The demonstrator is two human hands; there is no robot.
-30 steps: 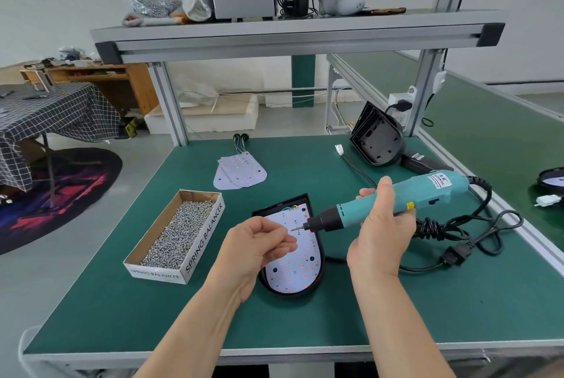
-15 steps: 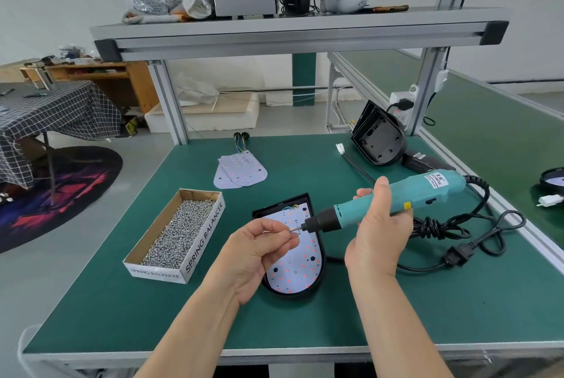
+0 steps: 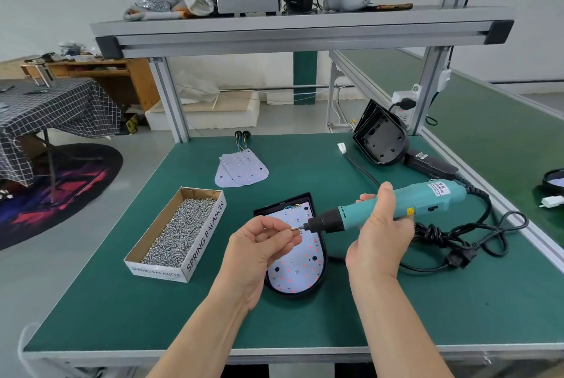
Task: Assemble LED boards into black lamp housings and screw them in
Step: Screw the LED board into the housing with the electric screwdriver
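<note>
fingers of the left hand (image 3: 259,243) pinch a screw (image 3: 295,228) at the bit — right hand (image 3: 380,231) wraps the teal screwdriver (image 3: 393,205), above the led board (image 3: 300,267) in its black housing (image 3: 324,258).

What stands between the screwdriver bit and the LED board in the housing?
Only the left hand, which pinches a screw at the bit of the electric screwdriver held by the right hand, over the upper part of the LED board. The board's face in the black housing shows nothing else over it.
</note>
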